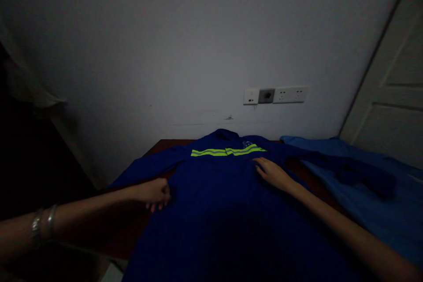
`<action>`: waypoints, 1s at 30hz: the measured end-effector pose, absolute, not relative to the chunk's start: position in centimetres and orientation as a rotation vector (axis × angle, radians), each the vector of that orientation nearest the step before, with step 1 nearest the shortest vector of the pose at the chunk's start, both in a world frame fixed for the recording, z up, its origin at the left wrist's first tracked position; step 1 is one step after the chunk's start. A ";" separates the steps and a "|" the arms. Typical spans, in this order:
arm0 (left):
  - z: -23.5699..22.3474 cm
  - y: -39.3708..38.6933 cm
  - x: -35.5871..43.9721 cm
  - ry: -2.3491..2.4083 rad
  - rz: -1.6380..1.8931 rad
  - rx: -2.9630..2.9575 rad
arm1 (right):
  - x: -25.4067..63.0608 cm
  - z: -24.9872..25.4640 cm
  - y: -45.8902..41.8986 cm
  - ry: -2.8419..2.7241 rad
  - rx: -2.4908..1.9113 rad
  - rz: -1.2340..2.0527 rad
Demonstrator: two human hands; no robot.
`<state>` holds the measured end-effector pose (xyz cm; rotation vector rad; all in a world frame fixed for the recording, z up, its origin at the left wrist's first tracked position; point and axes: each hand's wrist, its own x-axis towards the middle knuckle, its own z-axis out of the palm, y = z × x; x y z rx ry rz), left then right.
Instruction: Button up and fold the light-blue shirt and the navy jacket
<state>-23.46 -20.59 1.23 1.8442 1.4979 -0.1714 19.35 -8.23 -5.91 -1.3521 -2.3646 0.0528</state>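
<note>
A dark blue work jacket [211, 185] with a collar, long sleeves and a yellow-green reflective stripe [211, 152] across the chest lies spread out, collar toward the wall. At its left side edge, below the sleeve, is my left hand [157, 194], its fingers curled closed. Whether cloth is pinched in them I cannot make out. My right hand [269, 172] rests on the right chest just under the stripe, fingers stretched out and holding nothing. The lower part of the jacket is in deep shadow.
Under the jacket is a reddish-brown tabletop [122, 224]. A lighter blue cloth [357, 194] lies at the right, partly beneath the jacket's right sleeve. Behind stands a white wall with sockets [289, 94]; a pale panelled door [393, 92] is at the right.
</note>
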 end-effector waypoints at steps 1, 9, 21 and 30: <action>1.5 -19.0 -22.1 1.565 -0.121 1.937 | 21.7 -5.7 -9.6 -2.349 -1.419 0.050; 1.5 -8.3 -6.8 1.490 0.052 2.623 | 34.6 -6.6 -23.2 -2.082 -1.805 0.184; -1.8 -2.4 14.5 1.471 0.212 2.619 | 33.8 -10.2 -33.0 -1.737 -2.086 0.412; -3.9 -0.5 19.3 1.540 0.071 2.456 | 33.9 -10.6 -33.1 -1.533 -1.882 0.984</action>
